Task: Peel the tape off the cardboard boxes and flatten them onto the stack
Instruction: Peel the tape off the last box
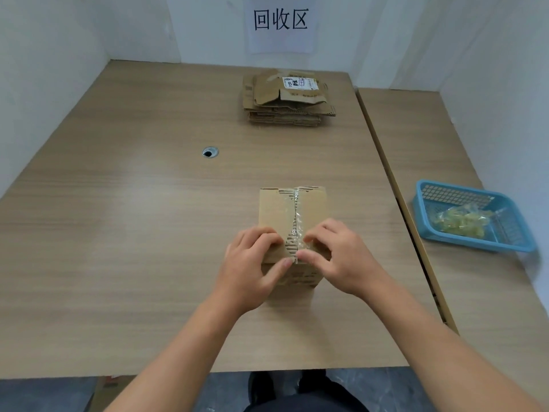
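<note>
Hands first: your left hand [252, 269] grips the near left corner of the cardboard box [276, 209], with the fingers curled over its top flap and the thumb laid along the near edge. Your right hand [338, 257] is at the near end of the seam, thumb and forefinger pinching the crinkled end of the clear tape [298, 215]. Your thumbs almost meet at the seam. The box stands on the wooden table [118, 233], near the middle and closer to you than to the far wall. Its top flaps are closed, and the tape runs from near to far down the join between them. Torn patches of corrugation show beside the tape. At the far side, just right of centre, lies the stack [285, 108] of flattened boxes, with a white label on its top sheet. On the second table [475, 307] to the right sits a blue basket [475, 244] holding a wad of crumpled tape [459, 223]. A paper sign [279, 25] with printed characters hangs on the far wall.
</note>
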